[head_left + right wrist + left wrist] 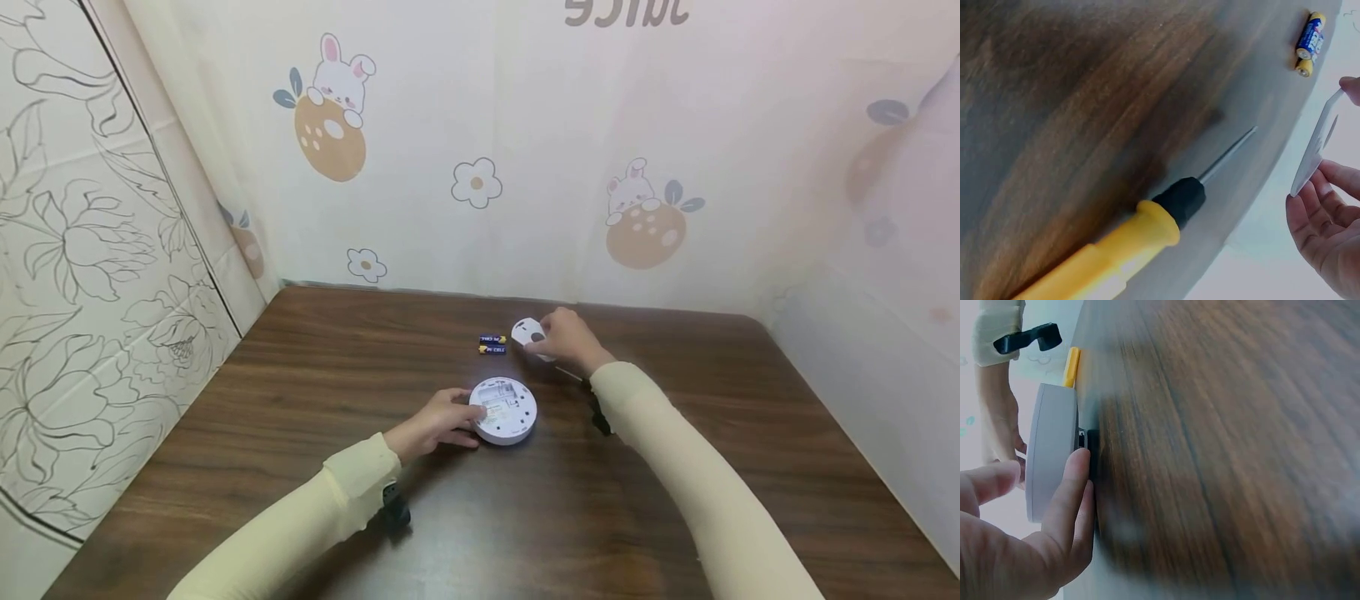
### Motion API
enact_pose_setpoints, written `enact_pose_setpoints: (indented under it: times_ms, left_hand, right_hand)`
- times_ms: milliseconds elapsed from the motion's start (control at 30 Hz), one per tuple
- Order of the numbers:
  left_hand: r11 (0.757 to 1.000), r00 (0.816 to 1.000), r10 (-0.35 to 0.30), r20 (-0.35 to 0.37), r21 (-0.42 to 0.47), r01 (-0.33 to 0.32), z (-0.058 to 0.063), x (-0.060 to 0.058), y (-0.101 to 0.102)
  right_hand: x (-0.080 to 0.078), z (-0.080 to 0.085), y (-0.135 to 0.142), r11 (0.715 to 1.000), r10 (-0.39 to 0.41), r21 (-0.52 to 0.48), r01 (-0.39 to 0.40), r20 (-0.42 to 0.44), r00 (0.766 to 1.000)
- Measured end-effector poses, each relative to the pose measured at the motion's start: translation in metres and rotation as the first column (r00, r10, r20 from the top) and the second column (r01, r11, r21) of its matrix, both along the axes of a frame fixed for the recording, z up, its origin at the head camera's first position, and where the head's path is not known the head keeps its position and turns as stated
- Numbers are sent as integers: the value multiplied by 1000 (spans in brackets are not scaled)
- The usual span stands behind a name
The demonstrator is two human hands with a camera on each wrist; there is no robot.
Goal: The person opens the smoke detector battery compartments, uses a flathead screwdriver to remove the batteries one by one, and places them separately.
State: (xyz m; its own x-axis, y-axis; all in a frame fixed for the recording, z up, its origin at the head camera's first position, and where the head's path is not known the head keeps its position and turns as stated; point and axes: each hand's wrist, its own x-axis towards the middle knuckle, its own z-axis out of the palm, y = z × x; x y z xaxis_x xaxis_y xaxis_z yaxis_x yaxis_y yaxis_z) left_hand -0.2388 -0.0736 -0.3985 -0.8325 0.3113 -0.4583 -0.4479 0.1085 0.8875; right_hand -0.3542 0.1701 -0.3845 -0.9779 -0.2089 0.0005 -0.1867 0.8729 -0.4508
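Observation:
My left hand grips the left side of a round white device, thumb on its upper face and fingers along its side. That face shows an open battery compartment with no battery in it. In the left wrist view the device's grey-white side stands close over the table. Farther back and to the right, my right hand holds a thin white cover plate between thumb and fingers, raised at a tilt. Two blue and yellow batteries lie side by side just left of the plate.
A screwdriver with a yellow handle and black collar lies on the dark wooden table, mostly hidden under the right forearm in the head view. A printed curtain hangs along the table's back edge.

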Motion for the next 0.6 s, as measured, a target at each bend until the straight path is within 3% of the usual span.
enact_pose_setpoints:
  times_ms: [433,600]
  left_hand:
    - [1000,1000,6,3,4,-6,0,9,-14]
    - [999,999,32,-2,5,-32,0,5,-18]
  right_hand:
    - [24,9,3,999,24,-39,-24,13,1000]
    - [36,10,0,995,99,-30,-100,-21,995]
